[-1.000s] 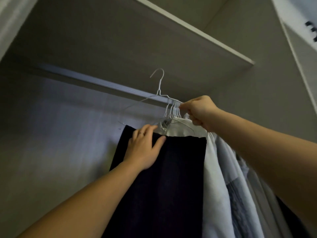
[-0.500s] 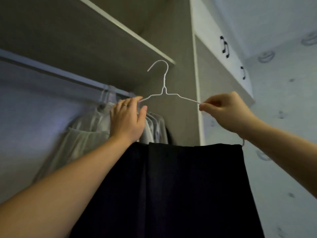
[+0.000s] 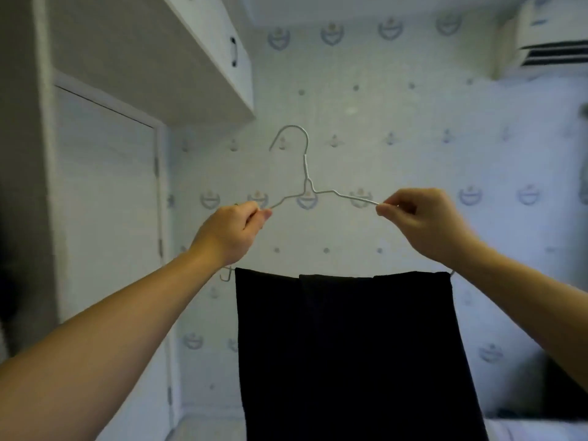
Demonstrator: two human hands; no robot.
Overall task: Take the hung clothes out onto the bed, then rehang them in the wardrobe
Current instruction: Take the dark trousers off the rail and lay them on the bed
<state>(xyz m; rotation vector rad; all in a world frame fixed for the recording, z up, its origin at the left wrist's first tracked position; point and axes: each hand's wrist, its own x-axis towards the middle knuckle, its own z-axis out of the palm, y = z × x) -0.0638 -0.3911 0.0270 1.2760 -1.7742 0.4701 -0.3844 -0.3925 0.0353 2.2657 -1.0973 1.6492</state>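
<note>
A white wire hanger (image 3: 306,183) is held up in front of me, hook upward, free of the rail. A black folded garment (image 3: 350,351) hangs over its bottom bar and drops straight down. My left hand (image 3: 234,232) pinches the hanger's left shoulder wire. My right hand (image 3: 420,221) pinches the right shoulder wire. Both arms reach forward at about chest height. The wardrobe rail and the other hung clothes are out of view.
The wardrobe side panel (image 3: 22,154) and its upper cabinet (image 3: 203,52) stand at the left, with a white door (image 3: 108,233) beside them. Patterned wallpaper (image 3: 397,122) fills the wall ahead. An air conditioner (image 3: 553,43) sits top right. A pale surface (image 3: 206,428) shows at the bottom.
The view has swung right, away from the wardrobe toward the wall. The hanger with the black garment came off the rail, and my left hand moved from the cloth to the hanger's left wire.
</note>
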